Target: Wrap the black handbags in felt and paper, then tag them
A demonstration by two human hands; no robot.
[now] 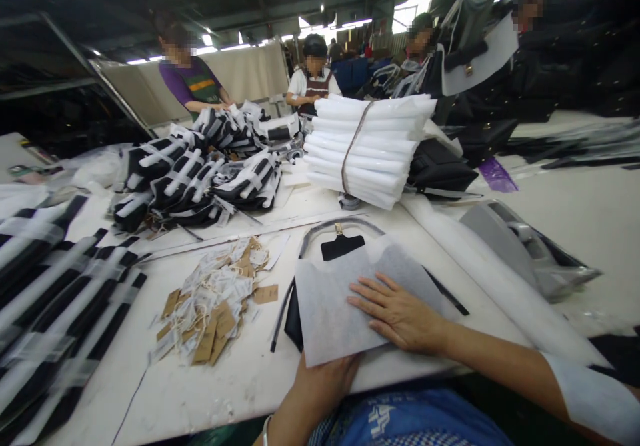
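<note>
A white sheet of thin, paper-like material (335, 299) covers most of a black handbag (294, 323) on the table in front of me. The bag's wrapped handle (320, 227), a black tab with a gold clasp (339, 247) and dark strap ends stick out around the sheet. My right hand (395, 309) lies flat on top of the sheet, fingers spread. At the near edge, my left hand (325, 379) reaches under the sheet and the bag. Its fingers are hidden there, so its grip does not show.
Left of the bag lies a heap of brown and white string tags (215, 306). Wrapped black straps (60, 313) fill the left side. Behind stand a tied white stack (370, 146) and piled bags (190, 179). A white roll (490, 266) and a plastic-wrapped bag (530, 246) lie right. Co-workers stand beyond.
</note>
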